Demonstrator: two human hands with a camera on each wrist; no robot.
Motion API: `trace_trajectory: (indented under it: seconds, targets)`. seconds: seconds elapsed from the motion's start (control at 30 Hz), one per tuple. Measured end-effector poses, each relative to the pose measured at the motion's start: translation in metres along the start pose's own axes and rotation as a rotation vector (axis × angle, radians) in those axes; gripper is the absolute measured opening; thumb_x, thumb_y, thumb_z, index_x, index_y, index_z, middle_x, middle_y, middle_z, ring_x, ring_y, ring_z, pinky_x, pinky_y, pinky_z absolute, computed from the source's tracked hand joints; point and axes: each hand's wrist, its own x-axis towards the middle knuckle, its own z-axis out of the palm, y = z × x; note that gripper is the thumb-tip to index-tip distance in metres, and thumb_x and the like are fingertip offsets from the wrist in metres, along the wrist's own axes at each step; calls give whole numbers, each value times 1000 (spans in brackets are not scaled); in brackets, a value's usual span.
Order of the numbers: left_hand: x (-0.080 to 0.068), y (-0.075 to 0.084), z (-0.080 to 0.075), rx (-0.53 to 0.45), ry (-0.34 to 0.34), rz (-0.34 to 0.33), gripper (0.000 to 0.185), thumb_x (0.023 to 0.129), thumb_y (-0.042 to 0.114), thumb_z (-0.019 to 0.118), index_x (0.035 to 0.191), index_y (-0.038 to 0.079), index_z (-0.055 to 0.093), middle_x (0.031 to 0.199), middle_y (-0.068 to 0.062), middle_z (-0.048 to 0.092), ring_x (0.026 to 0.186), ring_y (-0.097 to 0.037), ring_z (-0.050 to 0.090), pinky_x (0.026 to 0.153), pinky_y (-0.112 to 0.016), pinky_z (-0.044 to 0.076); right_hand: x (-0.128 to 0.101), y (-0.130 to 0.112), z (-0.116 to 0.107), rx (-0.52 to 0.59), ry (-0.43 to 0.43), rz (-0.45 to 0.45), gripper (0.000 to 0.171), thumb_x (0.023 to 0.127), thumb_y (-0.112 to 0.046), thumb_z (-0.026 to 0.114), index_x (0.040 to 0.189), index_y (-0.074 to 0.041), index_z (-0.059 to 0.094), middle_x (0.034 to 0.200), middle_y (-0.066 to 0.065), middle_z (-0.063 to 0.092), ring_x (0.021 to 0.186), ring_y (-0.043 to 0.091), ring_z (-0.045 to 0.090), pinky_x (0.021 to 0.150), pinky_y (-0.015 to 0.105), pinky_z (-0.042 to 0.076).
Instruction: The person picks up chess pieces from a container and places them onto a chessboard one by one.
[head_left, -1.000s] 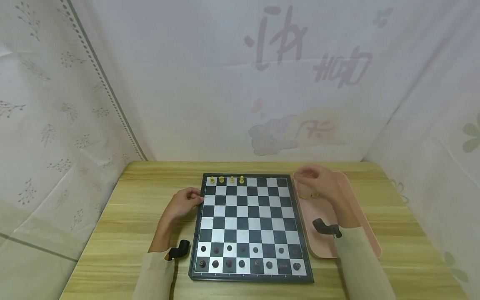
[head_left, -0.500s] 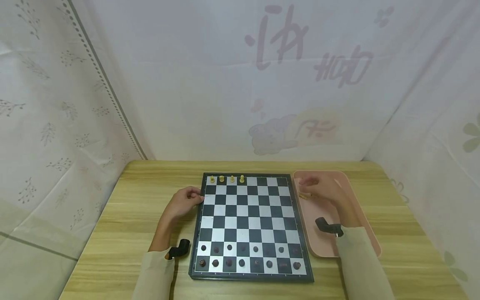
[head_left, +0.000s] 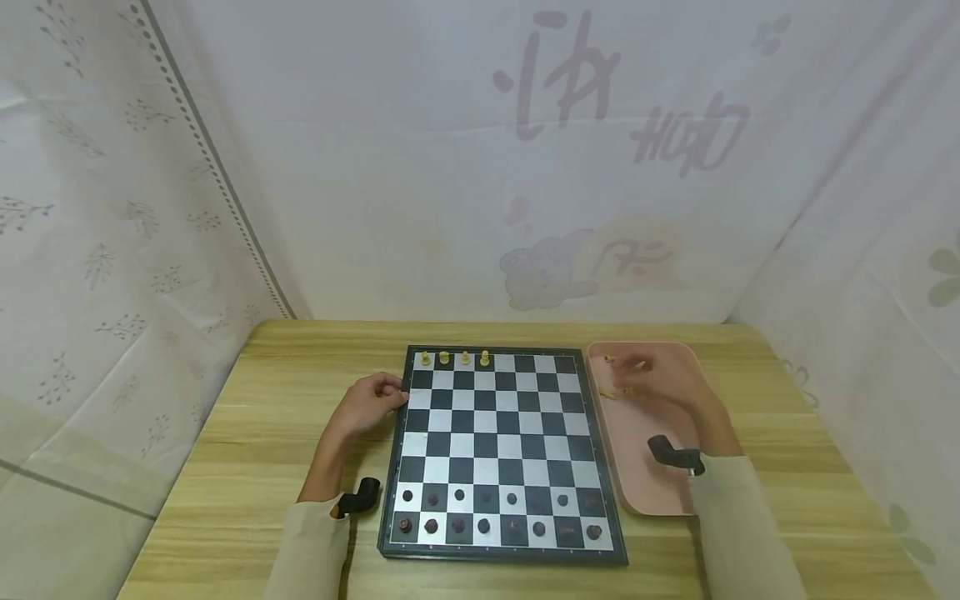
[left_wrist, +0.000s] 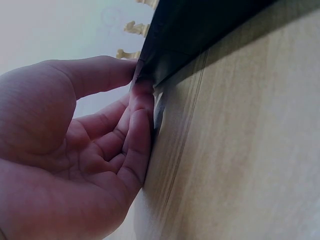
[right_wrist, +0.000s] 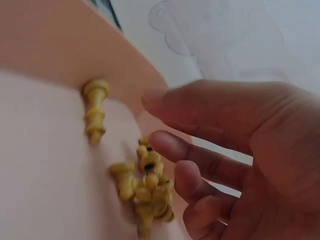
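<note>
Over the pink tray (head_left: 720,433), the right hand (head_left: 660,379) hangs with fingers loosely spread, holding nothing; its fingertips (right_wrist: 165,142) sit just above a small heap of yellow chess pieces (right_wrist: 145,192), with one yellow piece (right_wrist: 95,111) lying apart. Across the table (head_left: 247,433), the left hand (head_left: 367,404) pinches the chessboard (head_left: 498,450) by its left edge, thumb on top, fingers curled beneath.

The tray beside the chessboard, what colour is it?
Pink. The tray shows best in the head view.
</note>
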Motion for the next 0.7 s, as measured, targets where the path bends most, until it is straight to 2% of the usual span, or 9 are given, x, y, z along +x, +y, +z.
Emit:
trace_trajectory:
  seconds: [0.13,0.2,0.23,0.3,0.43,0.47,0.6,0.7]
  targets:
    - [0,1,0,15,-6,-1,33,103,15,73,128,-7,69,101,-10,73,93,-26,64,81,-36,49,-3,0,-1,0,-17,-83,51,84,-19,98,131,-31,82,96,-14,81,88,15,74,80,42,55]
    - [0,1,0,21,-5,-4,33,103,15,73,128,-7,69,101,-10,73,94,-26,63,81,-36,49,-4,1,1,-2,-25,-95,67,81,-17,100,142,-34,76,95,-16,80,90,14,75,83,44,55]
    - [0,1,0,22,-5,-5,33,103,15,73,128,-7,69,101,-10,72,94,-27,63,81,-36,49,-5,2,3,-17,-23,-105,67,80,-17,100,141,-35,76,93,-18,80,90,14,74,84,44,54]
    - [-1,1,0,18,-7,-7,33,103,15,73,128,-7,69,101,-10,73,94,-27,63,81,-36,48,-5,3,7,-39,-12,-118,57,80,-19,100,130,-36,81,92,-19,79,92,13,72,84,42,51]
    - [-2,0,0,11,-8,-5,33,104,14,72,128,-7,69,100,-10,72,93,-26,63,81,-36,48,-6,6,13,-77,20,-105,26,77,-24,101,94,-37,87,100,-17,79,93,16,64,82,38,45]
    - [-2,0,0,9,-8,-4,33,104,14,72,128,-7,69,100,-10,72,93,-26,62,81,-36,48,-6,6,14,-77,22,-88,23,76,-25,102,86,-37,86,101,-15,79,93,16,63,82,37,45]
    - [-2,2,0,3,-7,0,33,104,13,72,128,-8,68,99,-10,72,92,-25,62,79,-35,48,-7,4,17,-86,-7,-42,25,75,-23,103,80,-39,84,106,-11,78,90,17,60,81,38,44]
    - [-2,2,0,2,-12,4,33,104,13,72,128,-8,68,100,-10,72,92,-25,63,80,-35,48,-7,4,18,-32,-95,-12,23,80,-17,99,85,-34,85,111,-6,78,96,19,61,85,39,46]
